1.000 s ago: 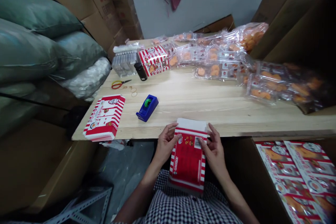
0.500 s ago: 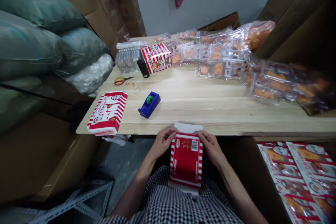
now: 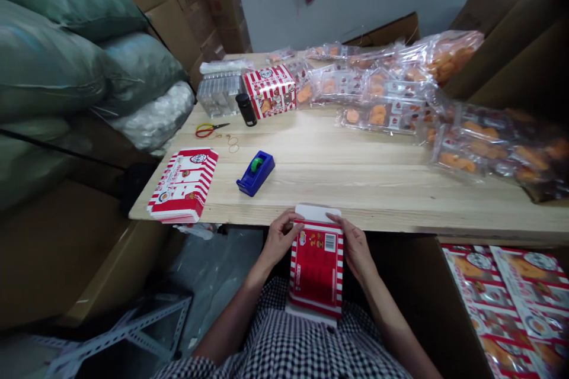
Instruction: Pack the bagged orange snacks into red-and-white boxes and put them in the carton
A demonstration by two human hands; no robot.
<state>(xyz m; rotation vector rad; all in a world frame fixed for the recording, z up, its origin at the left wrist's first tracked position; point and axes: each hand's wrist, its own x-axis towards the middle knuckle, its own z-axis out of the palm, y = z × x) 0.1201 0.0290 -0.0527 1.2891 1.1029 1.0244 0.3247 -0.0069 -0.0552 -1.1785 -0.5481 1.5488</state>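
Note:
I hold a red-and-white striped carton (image 3: 316,266) upright over my lap, just below the wooden table's (image 3: 355,189) near edge. My left hand (image 3: 281,238) grips its upper left side, fingers curled round the edge. My right hand (image 3: 353,244) grips the upper right side, fingers over the white top flap. The carton's lower end rests against my checked clothing.
On the table lie a stack of flat striped cartons (image 3: 184,185), a blue tape dispenser (image 3: 255,173), scissors (image 3: 208,129), rubber bands, a black bottle (image 3: 246,109), an assembled striped box (image 3: 271,90) and several clear packs of orange snacks (image 3: 382,112). Packed boxes (image 3: 511,302) sit lower right; sacks at left.
Both hands have slid toward the carton's top flap and the carton sits slightly lower and nearer my body. The view has shifted a little.

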